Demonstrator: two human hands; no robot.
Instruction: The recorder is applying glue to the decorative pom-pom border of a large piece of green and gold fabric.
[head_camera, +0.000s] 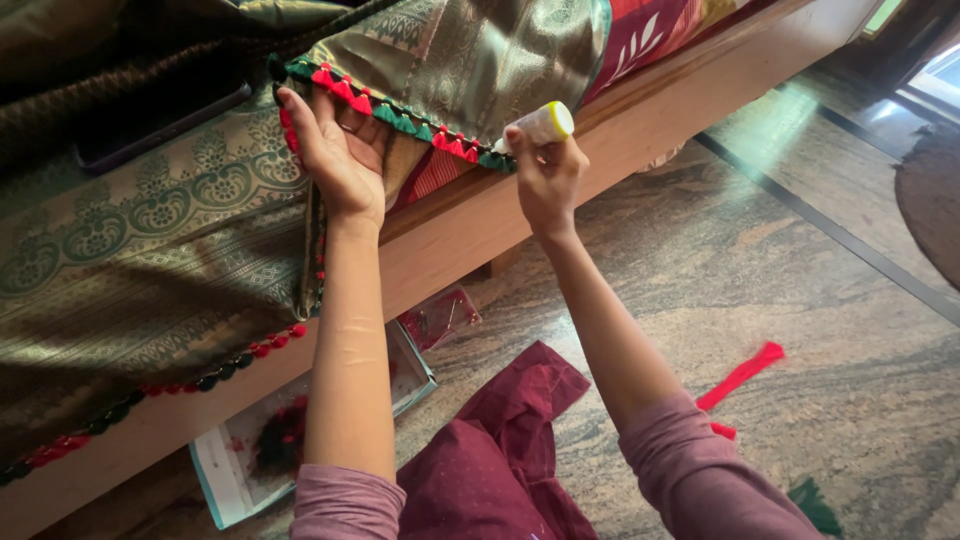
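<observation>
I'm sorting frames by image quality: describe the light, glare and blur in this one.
Head view: daylight glares off the stone floor at upper right; the fabric at left lies dimmer, with soft fold shadows. The left hand, right hand and tube are sharp; no motion blur. The frame is tilted, with slight wide-angle stretch at the edges.

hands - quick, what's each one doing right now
Left hand: open, palm up under the tasselled fabric edge, supporting it.
Right hand: fingers closed around a small white tube with a yellow cap.
</observation>
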